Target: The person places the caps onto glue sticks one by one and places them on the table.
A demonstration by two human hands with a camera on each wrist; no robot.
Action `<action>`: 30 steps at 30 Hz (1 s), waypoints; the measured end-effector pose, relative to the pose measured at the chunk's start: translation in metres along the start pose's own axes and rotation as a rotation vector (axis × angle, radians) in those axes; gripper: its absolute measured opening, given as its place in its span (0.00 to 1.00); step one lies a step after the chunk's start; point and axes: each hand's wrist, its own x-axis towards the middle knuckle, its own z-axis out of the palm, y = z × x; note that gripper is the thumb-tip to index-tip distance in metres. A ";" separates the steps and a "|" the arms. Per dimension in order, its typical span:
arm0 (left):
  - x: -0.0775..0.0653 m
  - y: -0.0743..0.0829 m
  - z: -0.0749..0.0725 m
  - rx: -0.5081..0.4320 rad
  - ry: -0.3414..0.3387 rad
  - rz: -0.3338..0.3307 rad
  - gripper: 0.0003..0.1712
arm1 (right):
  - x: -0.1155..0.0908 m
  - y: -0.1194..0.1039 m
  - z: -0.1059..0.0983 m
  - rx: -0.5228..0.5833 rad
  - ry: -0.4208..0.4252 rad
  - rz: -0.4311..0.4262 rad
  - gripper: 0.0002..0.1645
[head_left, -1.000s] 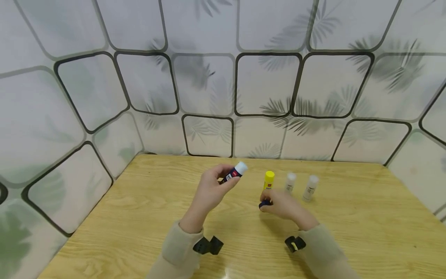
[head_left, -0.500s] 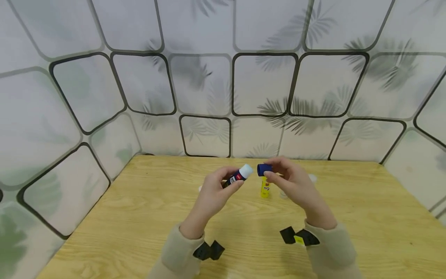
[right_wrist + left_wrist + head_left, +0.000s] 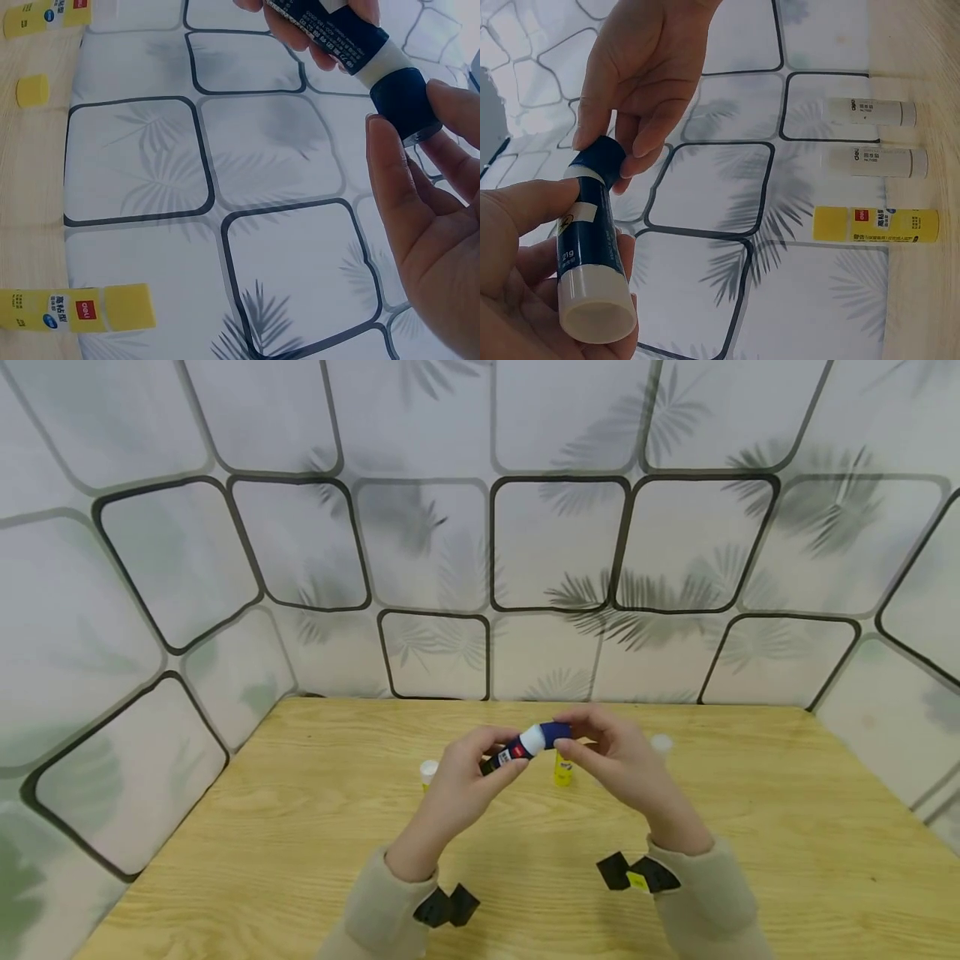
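Note:
My left hand [image 3: 467,777] grips a dark blue glue stick [image 3: 592,232] by its labelled barrel, tilted with its white neck toward the right. A dark blue cap [image 3: 407,105] is pinched between the thumb and fingers of my right hand [image 3: 618,764]. The cap sits at an angle over the end of the white neck; a band of white still shows between cap and barrel in the right wrist view. Both hands are held above the wooden table [image 3: 300,852]. Behind the right hand stands a capped yellow glue stick [image 3: 877,225], partly hidden in the head view.
Two white glue sticks [image 3: 874,161] stand in a row beside the yellow one. Left of them, behind the left hand, is an uncapped yellow glue stick [image 3: 428,773] with a white top. A loose yellow cap [image 3: 32,91] lies on the table. A patterned curtain [image 3: 547,552] borders the table.
My right hand has lifted the blue cap from the tabletop and brought it left onto the glue stick's white end. The left hand has stayed nearly still, holding the glue stick.

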 end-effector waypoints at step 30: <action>-0.002 0.002 -0.005 0.003 -0.024 0.044 0.15 | -0.005 -0.010 -0.004 0.021 -0.026 -0.031 0.14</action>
